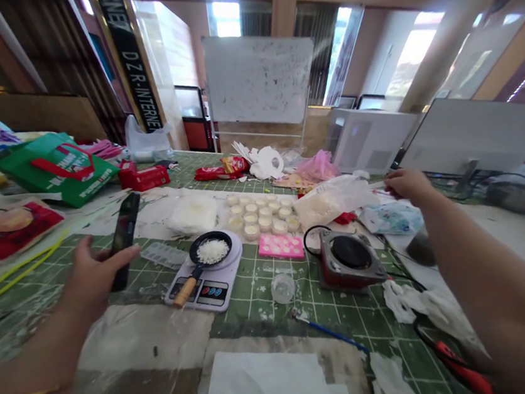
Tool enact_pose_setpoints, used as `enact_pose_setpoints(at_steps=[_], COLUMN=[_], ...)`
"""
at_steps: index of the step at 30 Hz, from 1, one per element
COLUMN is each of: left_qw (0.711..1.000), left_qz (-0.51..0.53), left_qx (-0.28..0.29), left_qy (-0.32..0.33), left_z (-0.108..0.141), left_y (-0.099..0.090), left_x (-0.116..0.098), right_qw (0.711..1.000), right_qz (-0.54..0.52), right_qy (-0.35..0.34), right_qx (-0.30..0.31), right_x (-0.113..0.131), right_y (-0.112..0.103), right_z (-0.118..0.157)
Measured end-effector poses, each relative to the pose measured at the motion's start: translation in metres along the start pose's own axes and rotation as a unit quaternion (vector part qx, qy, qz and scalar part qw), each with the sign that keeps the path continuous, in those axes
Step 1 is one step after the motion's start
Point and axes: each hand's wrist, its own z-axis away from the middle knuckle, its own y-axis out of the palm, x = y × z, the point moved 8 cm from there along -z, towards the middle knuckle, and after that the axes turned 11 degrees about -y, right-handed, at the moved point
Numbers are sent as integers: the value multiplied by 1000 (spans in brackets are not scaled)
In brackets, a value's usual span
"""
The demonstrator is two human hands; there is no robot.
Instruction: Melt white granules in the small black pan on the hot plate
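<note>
My left hand (92, 273) grips a black phone (124, 235) upright at the left of the green cutting mat (253, 280). My right hand (406, 184) reaches to the far right and pinches the edge of a clear plastic bag of white flakes (331, 198). Between the hands, a small black pan of white flakes (212, 251) with a wooden handle rests on a white kitchen scale (210, 279). Behind it stands a cluster of several small white filled cups (259, 213). A pink mould (281, 246) lies beside them.
A small red-and-black hot plate (349, 256) sits right of the scale, a clear little cup (283, 287) in front. A blue brush (328, 332), crumpled tissues (412, 306) and red-handled pliers (456, 361) lie near right. A green bag (55, 167), whiteboard (258, 77) and monitors (468, 135) stand behind.
</note>
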Motion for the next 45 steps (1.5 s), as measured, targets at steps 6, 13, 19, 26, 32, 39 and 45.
enact_pose_setpoints(at_steps=[6, 13, 19, 26, 32, 39, 45], left_qw=[923, 822, 781, 722, 668, 559, 458], left_qz=[270, 304, 344, 376, 450, 429, 454], left_qx=[267, 459, 503, 537, 551, 619, 667], left_qy=[-60, -146, -136, -222, -219, -347, -372], left_z=[119, 220, 264, 283, 282, 316, 325], left_y=[49, 117, 151, 154, 156, 171, 172], left_x=[-20, -14, -17, -5, -12, 7, 2], right_qw=[998, 990, 894, 915, 927, 896, 911], right_qz=[23, 78, -86, -157, -285, -373, -243], right_qy=[0, -114, -356, -342, -196, -141, -270], right_qx=[56, -35, 258, 144, 148, 196, 195], right_x=[17, 66, 125, 115, 80, 68, 69], right_y=[36, 6, 96, 132, 125, 142, 120], right_z=[-6, 86, 310, 344, 323, 341, 331])
